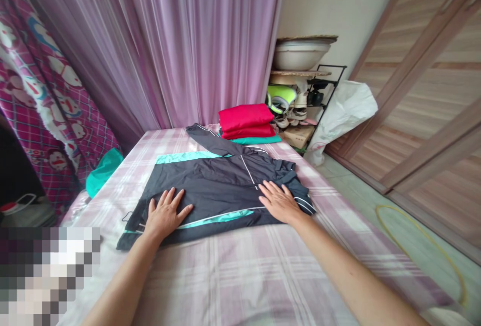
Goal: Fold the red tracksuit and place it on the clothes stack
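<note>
A dark jacket (218,181) with white piping and a turquoise lining lies spread on a plaid-covered surface (225,271). Its near side is folded inward, and one sleeve stretches away toward the back. My left hand (165,213) rests flat near the jacket's hem, fingers spread. On the upper part, near the collar, my right hand (278,201) presses flat with its fingers extended. Neither hand grips the cloth.
Folded red cloth (246,119) sits on a folded teal piece (259,139) at the far edge. Behind stand a shoe rack (323,100) with a white basin (300,54) and a white bag (343,113). Purple curtains (210,40) hang behind; a wooden wardrobe (421,80) is right.
</note>
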